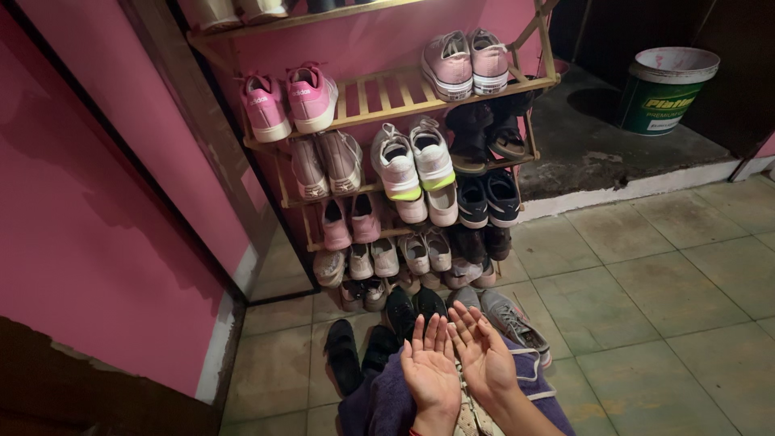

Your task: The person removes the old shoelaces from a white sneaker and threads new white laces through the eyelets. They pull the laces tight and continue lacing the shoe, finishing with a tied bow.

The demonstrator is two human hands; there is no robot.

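My left hand (pixel 430 371) and my right hand (pixel 484 353) are held palm up, side by side, fingers spread, holding nothing. They hover over my purple-clad lap (pixel 379 404). Just beyond the fingertips, on the floor, stand a pair of black shoes (pixel 413 308) and a pair of grey sneakers (pixel 504 317). Black slip-ons (pixel 345 354) lie to the left of my left hand. A wooden shoe rack (pixel 379 93) stands ahead, holding pink, white and dark shoes on several shelves.
A pink wall (pixel 89 226) runs along the left. A green and white bucket (pixel 668 87) sits on a raised dark step (pixel 613 149) at the upper right. Grey-green floor tiles (pixel 638 307) spread to the right.
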